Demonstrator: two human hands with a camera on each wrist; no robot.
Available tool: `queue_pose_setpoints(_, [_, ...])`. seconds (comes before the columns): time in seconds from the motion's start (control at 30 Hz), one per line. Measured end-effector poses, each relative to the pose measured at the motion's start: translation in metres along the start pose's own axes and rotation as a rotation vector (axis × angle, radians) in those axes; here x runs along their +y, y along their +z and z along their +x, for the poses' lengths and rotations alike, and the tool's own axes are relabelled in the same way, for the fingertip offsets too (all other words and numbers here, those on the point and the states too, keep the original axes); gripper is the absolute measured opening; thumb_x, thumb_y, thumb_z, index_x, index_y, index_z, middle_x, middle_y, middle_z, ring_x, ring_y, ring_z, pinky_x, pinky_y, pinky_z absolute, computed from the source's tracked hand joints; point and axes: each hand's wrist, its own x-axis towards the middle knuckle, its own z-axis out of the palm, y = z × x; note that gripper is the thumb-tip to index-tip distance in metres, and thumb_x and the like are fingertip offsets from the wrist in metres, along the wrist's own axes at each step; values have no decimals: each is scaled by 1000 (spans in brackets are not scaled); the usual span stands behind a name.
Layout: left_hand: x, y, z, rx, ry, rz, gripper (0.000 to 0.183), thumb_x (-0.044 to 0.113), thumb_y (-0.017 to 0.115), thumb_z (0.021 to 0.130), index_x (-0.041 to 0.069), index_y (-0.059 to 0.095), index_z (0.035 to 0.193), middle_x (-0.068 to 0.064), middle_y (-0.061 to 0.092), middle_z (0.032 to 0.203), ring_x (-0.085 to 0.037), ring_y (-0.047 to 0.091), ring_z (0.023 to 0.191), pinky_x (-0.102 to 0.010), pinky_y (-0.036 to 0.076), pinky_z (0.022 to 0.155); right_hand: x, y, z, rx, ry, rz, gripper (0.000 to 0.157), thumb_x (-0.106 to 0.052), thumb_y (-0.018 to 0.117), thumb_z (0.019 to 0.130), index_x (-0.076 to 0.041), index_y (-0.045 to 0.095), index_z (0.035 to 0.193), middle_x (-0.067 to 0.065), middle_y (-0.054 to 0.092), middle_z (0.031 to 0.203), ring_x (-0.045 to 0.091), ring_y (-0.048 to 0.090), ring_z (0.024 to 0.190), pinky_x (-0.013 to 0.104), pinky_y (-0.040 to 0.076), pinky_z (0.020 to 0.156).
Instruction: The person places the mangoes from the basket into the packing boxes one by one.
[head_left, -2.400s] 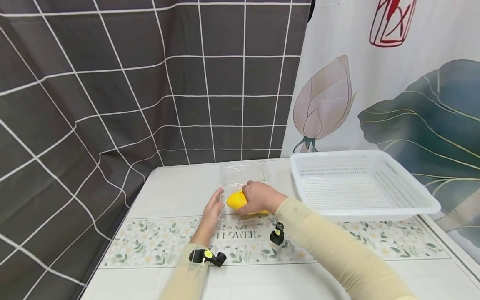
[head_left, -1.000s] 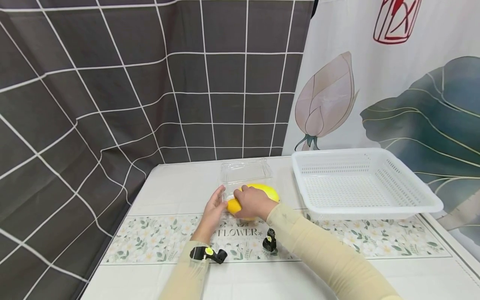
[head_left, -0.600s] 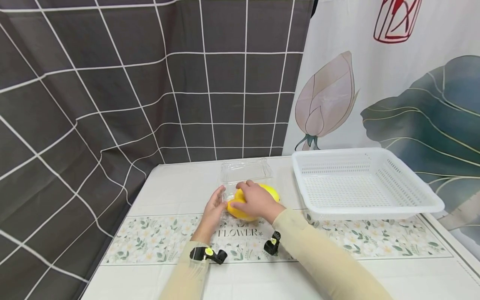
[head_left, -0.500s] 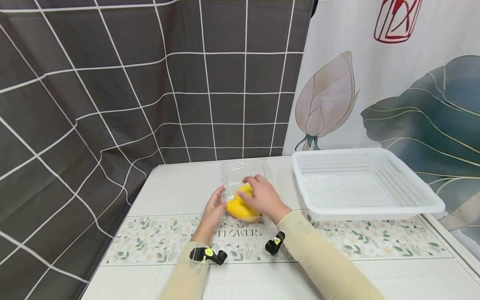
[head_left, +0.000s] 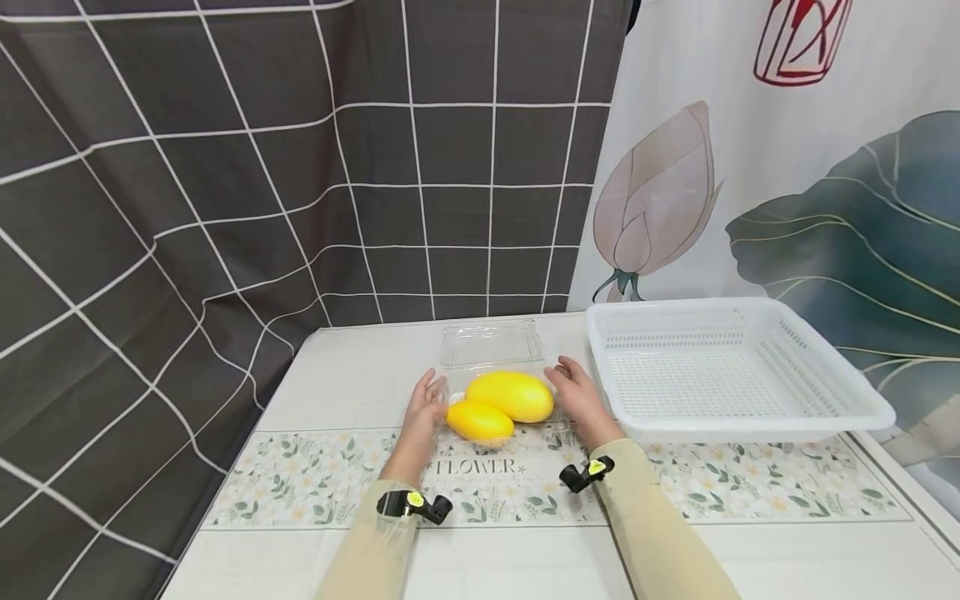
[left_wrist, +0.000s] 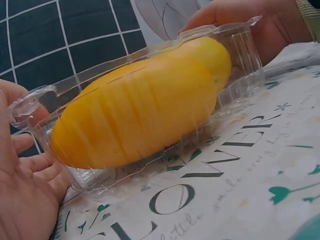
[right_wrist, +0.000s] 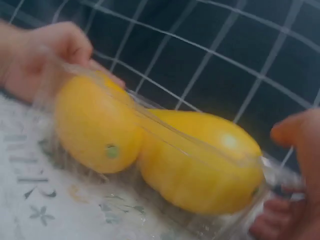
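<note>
Two yellow mangoes, a larger one (head_left: 512,395) behind and a smaller one (head_left: 478,422) in front, lie side by side in a clear plastic clamshell box (left_wrist: 90,177). The box's hinged lid (head_left: 491,342) is folded back flat on the table. My left hand (head_left: 420,423) holds the left end of the box, its fingers along the outer wall. At the box's right end is my right hand (head_left: 581,400), fingers loosely bent around the corner; its upper digit (right_wrist: 295,131) stands apart from the plastic in the blurred right wrist view.
A white perforated basket (head_left: 750,425) stands to the right of the box, with bare bottom showing. The white tablecloth (head_left: 510,558) carries a floral band. A dark grid curtain (head_left: 450,150) rises along the back and left; a printed white curtain (head_left: 675,50) hangs at back right.
The right hand has let go of the mango, which now lies in the box beside the other. It has moved right to the box's right end. The left hand has stayed in place.
</note>
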Motion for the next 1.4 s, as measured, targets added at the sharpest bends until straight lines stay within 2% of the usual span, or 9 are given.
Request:
queue_pose_setpoints(0.17, [1, 3, 7, 24, -25, -105, 56, 15, 40, 95, 19, 19, 147, 0, 26, 149, -17, 23, 135, -38, 14, 112, 19, -1, 15, -96, -5, 511, 59, -17, 44, 96, -7, 16, 147, 12, 23, 149, 20, 21, 135, 33, 19, 111])
queue_pose_setpoints(0.23, [-1, 5, 11, 24, -29, -150, 55, 16, 40, 96, 16, 20, 147, -2, 25, 149, -19, 23, 135, -38, 12, 112, 22, 0, 19, -125, -3, 637, 59, -11, 44, 96, -7, 14, 147, 10, 21, 149, 18, 21, 135, 30, 19, 110])
queue_pose_setpoints(0.3, [-2, 7, 15, 12, -30, -173, 55, 17, 39, 96, 14, 20, 147, -2, 23, 150, -19, 22, 136, -37, 11, 112, 22, 2, 21, -147, -7, 699, 60, -7, 42, 96, -6, 12, 147, 10, 19, 150, 19, 19, 136, 29, 18, 110])
queue_pose_setpoints(0.57, [-7, 10, 21, -9, -49, -162, 56, 17, 38, 95, 18, 20, 147, 6, 24, 149, -13, 25, 134, -32, 15, 111, 21, 7, 19, -165, -1, 669, 58, -4, 39, 96, -5, 11, 147, 9, 14, 151, 20, 17, 137, 31, 16, 111])
queue_pose_setpoints(0.9, [-4, 11, 22, -13, 56, -176, 57, 3, 32, 94, 16, 18, 148, 3, 19, 151, -16, 22, 135, -31, 17, 111, 20, 6, 20, -227, -90, 678, 57, 3, 30, 96, -10, 11, 148, 5, 10, 153, 19, 14, 138, 33, 13, 112])
queue_pose_setpoints(1.03, [-1, 12, 24, 0, 73, -187, 59, 0, 33, 94, 20, 21, 147, 3, 20, 151, -15, 23, 135, -30, 19, 110, 19, 7, 22, -241, -138, 684, 58, 8, 26, 95, -9, 10, 148, 7, 8, 153, 19, 11, 138, 33, 13, 112])
queue_pose_setpoints(1.2, [4, 11, 25, 15, 79, -144, 55, 5, 36, 97, 26, 22, 146, 7, 23, 149, -12, 24, 134, -30, 21, 110, 17, 8, 24, -251, -193, 657, 62, 13, 25, 92, -9, 10, 148, 6, 9, 153, 18, 9, 139, 33, 14, 111])
queue_pose_setpoints(1.3, [10, 10, 22, -18, 94, -135, 54, 8, 34, 99, 22, 16, 148, 4, 19, 151, -17, 20, 136, -33, 19, 111, 16, 9, 25, -248, -207, 641, 62, 13, 26, 92, -10, 11, 148, 5, 9, 153, 17, 8, 139, 33, 14, 111])
queue_pose_setpoints(1.4, [9, 7, 22, -27, 117, -117, 52, 13, 34, 100, 23, 15, 148, 5, 18, 151, -17, 19, 136, -32, 18, 111, 16, 10, 26, -219, -209, 588, 61, 9, 31, 94, -12, 15, 148, 2, 13, 153, 15, 11, 138, 34, 17, 111])
